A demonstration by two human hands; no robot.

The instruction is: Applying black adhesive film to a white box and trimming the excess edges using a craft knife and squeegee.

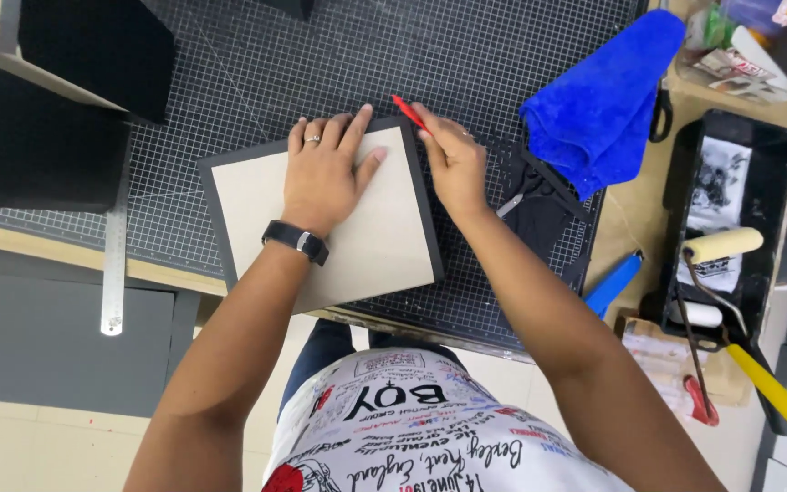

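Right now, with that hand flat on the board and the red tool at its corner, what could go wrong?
1. The left hand has fingertips near the red tool; a slip could catch them.
2. The board overhangs the table edge and might shift.
3. The right hand could snag the blue cloth.

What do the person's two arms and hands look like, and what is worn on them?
Both arms are bare from above the elbow down; no sleeves reach them. The left hand wears a thin silver-coloured ring on one finger, and a black wristband with a small metal clasp sits around the left wrist. The right hand shows no watch or band; no gloves on either.
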